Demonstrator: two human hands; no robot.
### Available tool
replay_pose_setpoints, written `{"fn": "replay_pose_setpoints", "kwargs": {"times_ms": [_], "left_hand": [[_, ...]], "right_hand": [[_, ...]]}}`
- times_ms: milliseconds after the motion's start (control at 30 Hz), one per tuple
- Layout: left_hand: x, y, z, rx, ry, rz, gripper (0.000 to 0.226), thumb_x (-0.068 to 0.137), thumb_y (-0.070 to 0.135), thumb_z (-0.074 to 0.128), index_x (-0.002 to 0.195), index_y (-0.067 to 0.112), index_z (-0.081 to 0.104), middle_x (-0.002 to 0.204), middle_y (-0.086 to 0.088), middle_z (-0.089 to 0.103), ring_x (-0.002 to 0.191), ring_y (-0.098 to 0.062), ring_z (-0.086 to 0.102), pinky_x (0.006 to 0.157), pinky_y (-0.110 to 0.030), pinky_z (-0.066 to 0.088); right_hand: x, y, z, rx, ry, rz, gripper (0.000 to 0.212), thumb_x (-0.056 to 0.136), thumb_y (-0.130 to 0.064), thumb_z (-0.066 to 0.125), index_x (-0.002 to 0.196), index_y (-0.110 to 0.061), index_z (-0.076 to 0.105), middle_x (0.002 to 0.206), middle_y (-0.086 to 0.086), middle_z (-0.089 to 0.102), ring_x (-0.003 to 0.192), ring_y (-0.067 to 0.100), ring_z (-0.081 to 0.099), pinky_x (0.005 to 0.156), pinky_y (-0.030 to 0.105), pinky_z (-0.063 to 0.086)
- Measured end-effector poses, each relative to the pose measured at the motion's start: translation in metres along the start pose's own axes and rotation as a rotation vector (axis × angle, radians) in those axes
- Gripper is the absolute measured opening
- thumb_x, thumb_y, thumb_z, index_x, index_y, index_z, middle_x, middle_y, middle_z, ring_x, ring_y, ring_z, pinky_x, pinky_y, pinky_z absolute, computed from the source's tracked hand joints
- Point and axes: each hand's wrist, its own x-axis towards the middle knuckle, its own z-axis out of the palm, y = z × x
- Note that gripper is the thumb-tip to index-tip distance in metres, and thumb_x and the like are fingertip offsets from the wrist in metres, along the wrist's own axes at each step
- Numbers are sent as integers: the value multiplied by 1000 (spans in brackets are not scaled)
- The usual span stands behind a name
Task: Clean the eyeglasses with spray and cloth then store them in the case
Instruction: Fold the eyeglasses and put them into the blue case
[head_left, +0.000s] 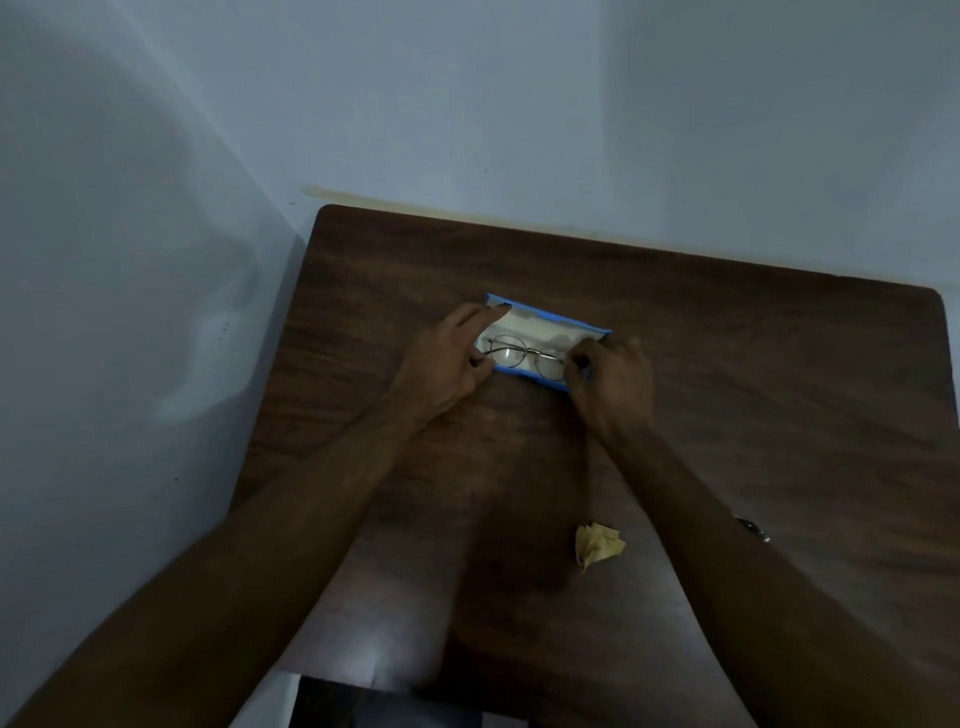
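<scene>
A blue eyeglass case (550, 318) with a pale lining lies open in the middle of the dark wooden table (753, 395). Thin metal-framed eyeglasses (524, 356) rest folded inside it. My left hand (447, 364) is at the case's left end, its fingers pinching the glasses' left side. My right hand (613, 384) covers the case's right end, fingertips closed on the frame's right side. A crumpled yellow cloth (597, 548) lies on the table nearer to me, between my forearms.
A small dark object with a shiny tip (753, 527) peeks out beside my right forearm. The table stands against a pale wall, with its left edge next to another wall. The room is dim.
</scene>
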Motion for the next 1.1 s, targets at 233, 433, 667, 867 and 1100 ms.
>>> {"fn": "replay_pose_setpoints", "kwargs": {"times_ms": [233, 433, 667, 867, 1100], "left_hand": [[-3, 3, 5, 2, 34, -34, 74, 89, 24, 80, 155, 32, 47, 141, 6, 60, 72, 9, 61, 82, -18, 52], [-4, 6, 4, -23, 11, -70, 80, 91, 24, 80, 160, 34, 40, 131, 9, 71, 88, -3, 72, 86, -25, 59], [-4, 7, 4, 18, 19, -79, 80, 91, 26, 79, 160, 32, 39, 132, 10, 71, 89, -3, 72, 86, -26, 59], [-4, 8, 7, 6, 3, -108, 76, 91, 27, 80, 157, 32, 41, 130, 12, 70, 76, 12, 58, 77, -13, 50], [-16, 20, 8, -19, 80, -64, 61, 94, 23, 76, 150, 21, 52, 133, 2, 68, 91, -8, 70, 82, -42, 63]], "right_hand": [[-1, 5, 1, -223, 28, -161, 11, 92, -20, 66, 94, -12, 73, 97, 12, 71, 102, 38, 58, 77, 43, 45], [3, 8, 0, -240, -14, -178, 14, 94, -20, 64, 100, -11, 74, 102, 13, 70, 107, 37, 56, 81, 44, 44], [1, 9, 0, -186, 1, -182, 16, 96, -17, 64, 102, -9, 76, 102, 15, 69, 107, 38, 57, 84, 46, 47], [-1, 15, 0, -122, 47, -202, 18, 101, -22, 62, 107, -10, 73, 110, 13, 66, 105, 33, 57, 86, 43, 47], [-24, 13, -5, 36, 77, -115, 33, 99, -21, 64, 129, -8, 64, 127, 14, 61, 116, 31, 56, 96, 46, 52]]}}
